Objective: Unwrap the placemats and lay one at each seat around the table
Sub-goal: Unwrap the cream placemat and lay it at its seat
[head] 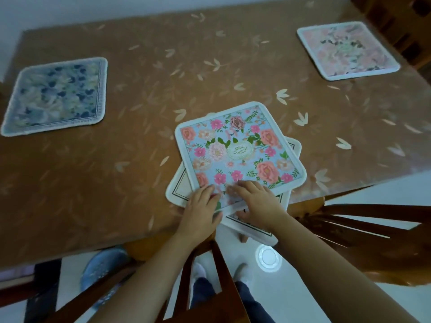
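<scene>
Standing at the near edge of the table point(70, 183), the person shows feet in light shoes point(240, 273) on a pale floor, with dark wooden chairs point(363, 220) just in front of and to the right of them. Both bare forearms reach forward over the chair back. The left hand point(201, 213) grips the near edge of a blue placemat point(240, 150) printed with pink and peach flowers, fingers lying on top and thumb tucked beneath. The right hand point(258, 203) clasps the same edge just beside it, fingers curled over the top and thumb under. This mat sits tilted, rotated against a stack of white-bordered placemats point(179, 190) beneath it, whose corners stick out on the left and right and hang past the table edge toward the person.

Farther out, the brown tablecloth with its pale leaf pattern lies bare across the middle. On the left side a placemat with dark blue and cream flowers point(58, 94) lies flat, well apart from the stack. At the far right corner a pink floral placemat point(347, 50) lies flat beside another dark chair point(401, 24); both distant mats are blurred.
</scene>
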